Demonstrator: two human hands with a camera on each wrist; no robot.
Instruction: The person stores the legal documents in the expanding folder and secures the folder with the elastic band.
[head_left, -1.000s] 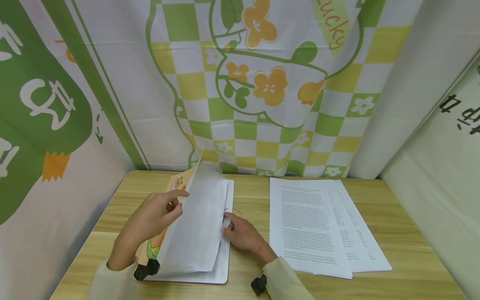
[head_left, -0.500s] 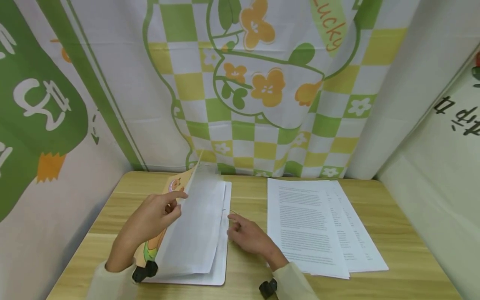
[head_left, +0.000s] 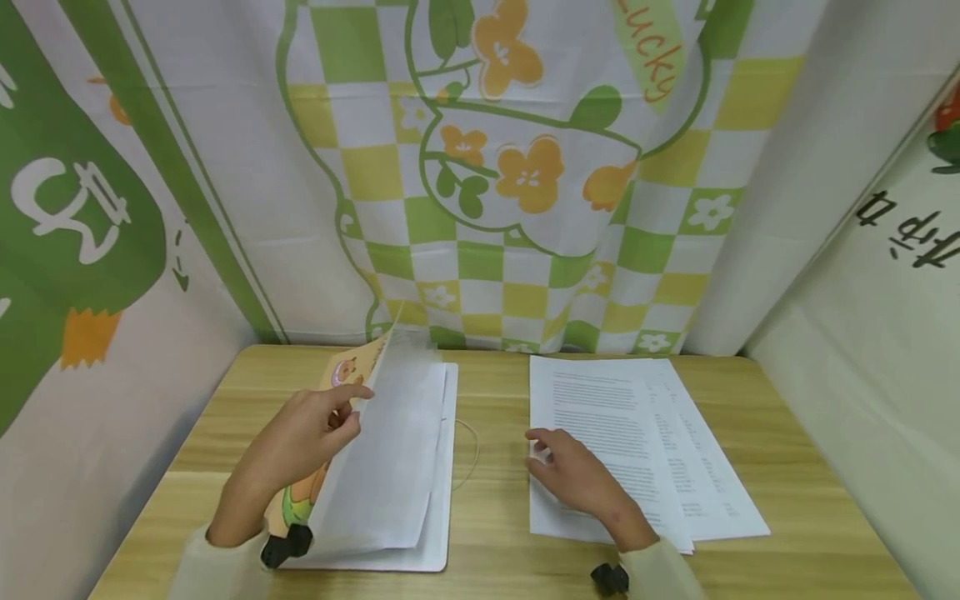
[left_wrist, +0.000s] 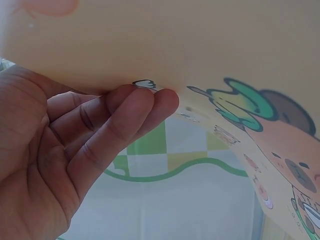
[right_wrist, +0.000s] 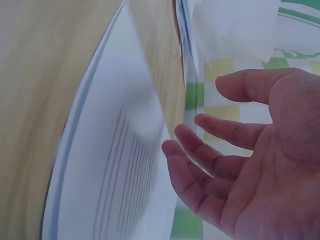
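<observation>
An opened folder (head_left: pixel 450 467) lies at the left, its yellow-orange cartoon cover (left_wrist: pixel 250 45) raised on a slant. My left hand (head_left: pixel 307 437) holds that cover near its free edge, with the index fingertip at the edge. In the left wrist view the curled fingers (left_wrist: pixel 120 115) meet the printed outer face. Whitish sheets (head_left: pixel 382 450) stand inside the folder, and a thin elastic loop (head_left: pixel 475 446) sticks out from its right side. My right hand (head_left: pixel 573 471) is over the left part of a stack of printed paper (head_left: pixel 600 400), its fingers loosely bent and holding nothing.
More printed sheets (head_left: pixel 705 467) fan out to the right under the top ones. Bare wooden table (head_left: pixel 495 517) runs between folder and paper. A checkered curtain (head_left: pixel 480 258) hangs behind the table, with printed cloth walls at both sides.
My right hand has let go of the folder's right edge and moved right to the printed paper, leaving the elastic loop in view. My left hand keeps holding the cover.
</observation>
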